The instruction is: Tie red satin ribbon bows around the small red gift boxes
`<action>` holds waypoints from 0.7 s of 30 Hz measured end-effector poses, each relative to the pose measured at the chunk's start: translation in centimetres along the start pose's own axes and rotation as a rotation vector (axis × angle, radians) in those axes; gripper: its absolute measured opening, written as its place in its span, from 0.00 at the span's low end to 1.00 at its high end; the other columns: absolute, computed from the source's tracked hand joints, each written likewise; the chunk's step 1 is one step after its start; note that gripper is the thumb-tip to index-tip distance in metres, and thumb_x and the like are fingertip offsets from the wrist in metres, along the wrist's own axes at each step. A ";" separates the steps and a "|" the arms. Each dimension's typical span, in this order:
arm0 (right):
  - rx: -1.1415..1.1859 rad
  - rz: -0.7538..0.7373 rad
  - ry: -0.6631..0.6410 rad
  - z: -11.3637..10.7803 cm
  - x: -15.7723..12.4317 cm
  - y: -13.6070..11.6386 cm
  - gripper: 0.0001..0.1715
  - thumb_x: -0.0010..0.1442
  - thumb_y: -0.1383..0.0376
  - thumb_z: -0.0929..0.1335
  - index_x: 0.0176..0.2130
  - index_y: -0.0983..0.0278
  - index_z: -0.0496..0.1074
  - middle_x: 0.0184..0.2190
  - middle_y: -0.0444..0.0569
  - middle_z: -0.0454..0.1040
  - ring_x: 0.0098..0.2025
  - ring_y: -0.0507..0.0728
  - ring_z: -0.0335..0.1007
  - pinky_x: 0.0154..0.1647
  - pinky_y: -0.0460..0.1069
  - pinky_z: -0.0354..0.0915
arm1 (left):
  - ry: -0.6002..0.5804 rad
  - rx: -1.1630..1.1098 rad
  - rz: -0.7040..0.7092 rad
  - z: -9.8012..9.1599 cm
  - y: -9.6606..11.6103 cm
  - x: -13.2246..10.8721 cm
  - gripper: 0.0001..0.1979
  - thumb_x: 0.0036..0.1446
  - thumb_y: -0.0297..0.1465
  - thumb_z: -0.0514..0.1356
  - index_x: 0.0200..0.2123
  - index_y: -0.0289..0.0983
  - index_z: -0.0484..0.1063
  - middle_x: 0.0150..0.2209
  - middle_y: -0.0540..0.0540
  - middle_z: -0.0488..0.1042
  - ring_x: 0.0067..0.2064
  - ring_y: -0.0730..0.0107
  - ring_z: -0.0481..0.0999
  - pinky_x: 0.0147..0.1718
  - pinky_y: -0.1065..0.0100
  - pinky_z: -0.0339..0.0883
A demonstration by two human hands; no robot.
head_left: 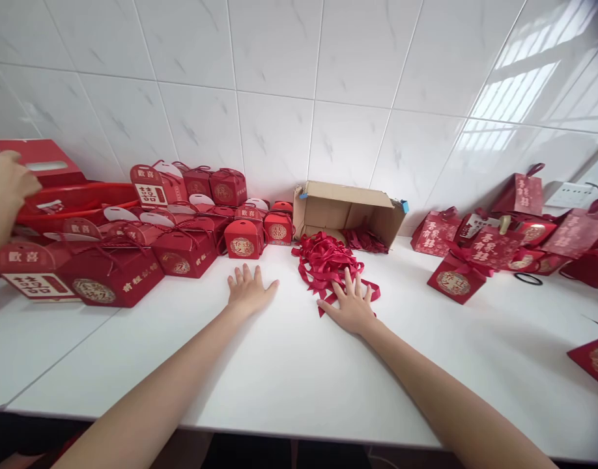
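Note:
My left hand point(250, 291) lies flat on the white table point(279, 378) with its fingers spread, just in front of a small red box point(242, 240) with a gold emblem. Nothing is in it. My right hand point(352, 305) is also flat with fingers apart, touching the near edge of a loose pile of red ribbons point(326, 260). Behind the pile, a cardboard box point(348, 202) lies on its side, its opening towards me, with more dark red ribbon pieces point(365, 241) inside.
Many red gift boxes point(118, 277) crowd the left, near a red plastic basket point(94, 197). Another person's hand point(8, 189) is at the far left. More red boxes point(458, 277), a black ring point(528, 279) and a power socket point(572, 195) are at the right. A tiled wall stands behind.

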State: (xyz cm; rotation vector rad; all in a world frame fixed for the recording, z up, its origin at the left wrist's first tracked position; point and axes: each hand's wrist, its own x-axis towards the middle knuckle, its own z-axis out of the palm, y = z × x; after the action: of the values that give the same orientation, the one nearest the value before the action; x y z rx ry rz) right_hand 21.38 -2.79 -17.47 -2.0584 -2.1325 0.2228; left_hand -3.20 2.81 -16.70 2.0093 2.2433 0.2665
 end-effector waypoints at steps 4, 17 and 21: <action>0.005 0.038 0.052 0.4 3.0 -0.5 0.49 0.55 0.36 0.53 0.67 0.53 0.38 0.67 0.44 0.17 0.66 0.69 0.09 0.61 0.70 0.24 | 0.073 -0.041 0.216 0.2 0.6 -0.7 0.42 0.55 0.52 0.47 0.66 0.38 0.38 0.68 0.38 0.26 0.67 0.45 0.31 0.62 0.45 0.36; 0.105 -0.007 0.028 1.5 14.6 -0.9 0.44 0.57 0.39 0.56 0.62 0.63 0.59 0.66 0.56 0.45 0.67 0.71 0.28 0.62 0.68 0.28 | 0.105 -0.267 0.676 2.7 7.0 8.3 0.30 0.53 0.32 0.54 0.61 0.38 0.57 0.67 0.42 0.46 0.67 0.52 0.42 0.63 0.50 0.41; 0.149 -0.018 0.111 0.8 16.3 -1.3 0.26 0.63 0.51 0.60 0.51 0.65 0.70 0.61 0.58 0.57 0.64 0.70 0.44 0.62 0.67 0.40 | 0.116 -0.314 0.621 3.1 7.2 9.9 0.25 0.52 0.34 0.56 0.54 0.36 0.65 0.57 0.36 0.66 0.60 0.49 0.62 0.59 0.46 0.51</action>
State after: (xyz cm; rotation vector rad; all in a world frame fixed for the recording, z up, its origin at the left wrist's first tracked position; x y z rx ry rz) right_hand 19.35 13.42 -17.67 -1.9215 -2.0047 0.2510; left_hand 3.31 13.57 -17.93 2.4806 1.4382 0.7499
